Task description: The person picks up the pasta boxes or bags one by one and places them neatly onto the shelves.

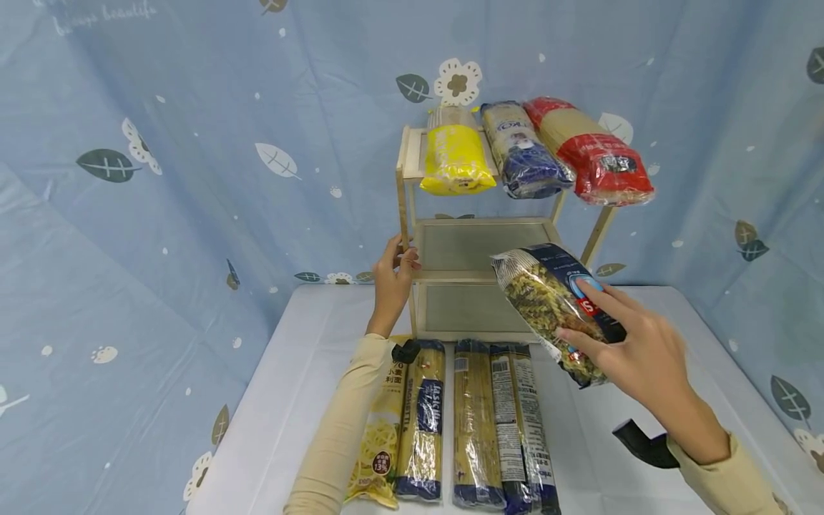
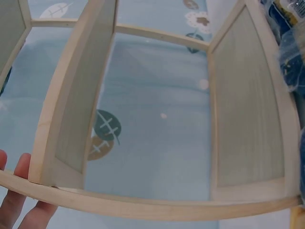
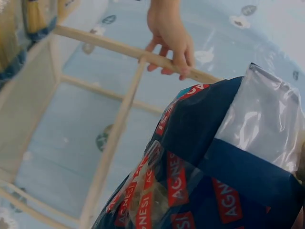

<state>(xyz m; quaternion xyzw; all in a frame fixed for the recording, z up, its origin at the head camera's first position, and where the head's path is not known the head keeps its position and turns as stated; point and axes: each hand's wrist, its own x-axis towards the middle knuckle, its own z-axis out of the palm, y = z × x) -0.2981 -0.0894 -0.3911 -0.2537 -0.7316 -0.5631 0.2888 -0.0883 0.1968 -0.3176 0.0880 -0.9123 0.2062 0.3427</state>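
Observation:
A wooden rack [image 1: 402,207] with several tiers stands on the white table. My left hand [image 1: 391,282] grips its left front post near the middle tier, fingers curled round the wood, as the right wrist view also shows. In front of the rack's right side, my right hand [image 1: 650,354] holds a dark blue bag of spiral pasta [image 1: 543,307] in the air, thumb and fingers across its printed face. The bag is tilted, its striped end pointing up and left toward the middle tier [image 1: 476,247]. Red brand labels mark its back [image 3: 178,183] in the right wrist view.
On the top tier lie a yellow noodle pack [image 1: 458,154], a blue one [image 1: 524,154] and a red one [image 1: 601,157]. Before the rack, a yellow noodle pack [image 1: 376,436] and several spaghetti packs [image 1: 421,422] lie side by side. A blue patterned curtain [image 1: 257,214] hangs behind.

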